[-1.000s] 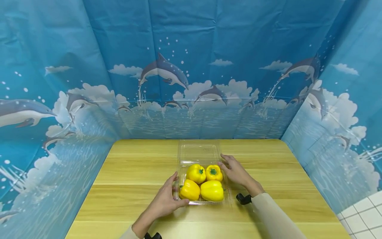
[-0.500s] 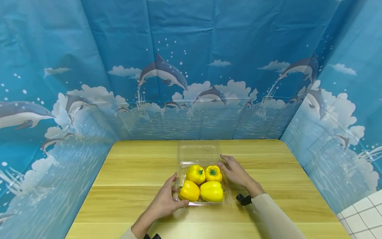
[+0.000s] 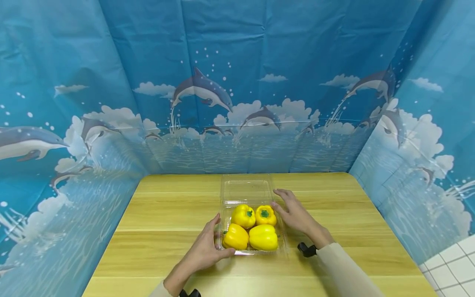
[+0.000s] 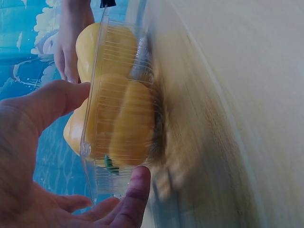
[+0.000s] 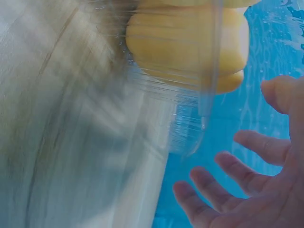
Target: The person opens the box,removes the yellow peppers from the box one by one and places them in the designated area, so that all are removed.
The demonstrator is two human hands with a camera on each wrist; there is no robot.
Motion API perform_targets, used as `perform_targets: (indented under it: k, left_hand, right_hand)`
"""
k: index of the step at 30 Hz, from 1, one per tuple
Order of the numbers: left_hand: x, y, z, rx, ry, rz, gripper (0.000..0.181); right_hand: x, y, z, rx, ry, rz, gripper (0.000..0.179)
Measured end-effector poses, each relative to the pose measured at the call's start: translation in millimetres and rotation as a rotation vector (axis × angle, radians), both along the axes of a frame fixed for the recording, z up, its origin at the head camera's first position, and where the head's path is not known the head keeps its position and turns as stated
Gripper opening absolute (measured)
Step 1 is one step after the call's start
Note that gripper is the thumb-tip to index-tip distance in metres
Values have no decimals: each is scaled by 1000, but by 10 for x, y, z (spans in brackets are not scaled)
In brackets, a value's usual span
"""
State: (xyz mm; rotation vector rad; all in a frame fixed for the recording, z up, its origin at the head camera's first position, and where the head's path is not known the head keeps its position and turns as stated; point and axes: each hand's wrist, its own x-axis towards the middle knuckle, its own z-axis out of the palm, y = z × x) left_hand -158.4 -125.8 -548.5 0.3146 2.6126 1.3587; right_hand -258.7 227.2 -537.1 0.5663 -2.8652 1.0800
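A clear plastic clamshell container (image 3: 252, 253) stands on the table with its lid (image 3: 248, 189) folded back, away from the person. Several yellow bell peppers (image 3: 263, 237) fill its base, some showing green stems. My left hand (image 3: 204, 249) holds the near left corner of the container. In the left wrist view its thumb (image 4: 71, 97) lies on the rim and its fingers reach round the ribbed side. Beside the far right corner is my right hand (image 3: 295, 212). The right wrist view shows that hand's fingers (image 5: 232, 171) spread and apart from the container wall.
The wooden table (image 3: 167, 210) runs back to a blue dolphin-print curtain (image 3: 237, 152), which also hangs on both sides. A black wrist mount (image 3: 307, 249) sits at the right wrist. White tiles (image 3: 450, 264) show at the lower right.
My right hand has shifted slightly, its fingers opening a little away from the container's right side. The left hand, the container and the peppers stay in place.
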Motion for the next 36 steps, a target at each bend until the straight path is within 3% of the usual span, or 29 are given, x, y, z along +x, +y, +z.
perform_targets:
  k: [7,16,23,36]
  left_hand:
    - [-19,4,9,-37,18,-13,132]
    - [-63,2,-16,-61,43,-37,132]
    - [-83,-4,-12,-68,59,-48,133]
    - [-105,5,-41,-205,119,-69,139]
  right_hand:
    - [82,1,97,49,60,30,64]
    - [164,-159,295,113,98,124,71]
    - [179,-338,433,167,48,213,77]
    - [146,-602,563,212,-62,305,80]
